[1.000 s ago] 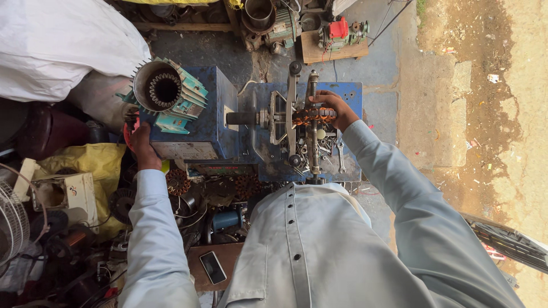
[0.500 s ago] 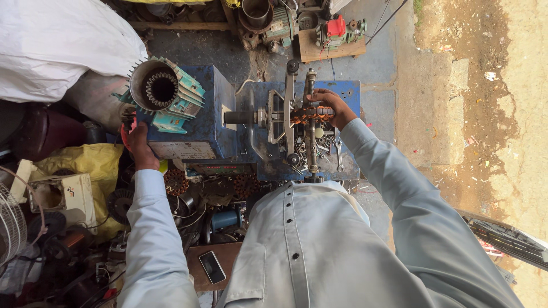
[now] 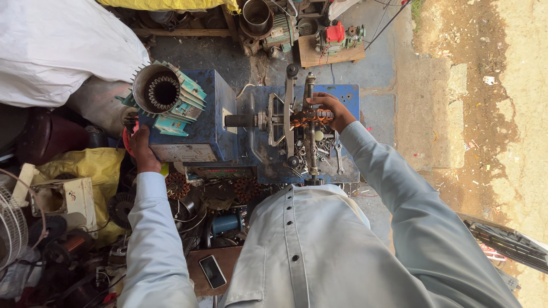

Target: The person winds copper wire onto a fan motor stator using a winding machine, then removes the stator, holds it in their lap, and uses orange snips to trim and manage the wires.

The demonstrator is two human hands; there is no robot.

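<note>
Little has shifted: left hand (image 3: 138,149) still grips the red crank wheel (image 3: 127,138) beside the blue winding machine (image 3: 205,122), right hand (image 3: 332,109) still closed on copper coils (image 3: 308,118) on its former.

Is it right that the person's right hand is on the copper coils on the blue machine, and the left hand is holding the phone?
Not quite. The head view shows the left hand at the side of the blue box beside the finned motor casing, not holding the phone, which lies by itself on a board lower down. The right hand is on the copper coils, as you said.
</note>
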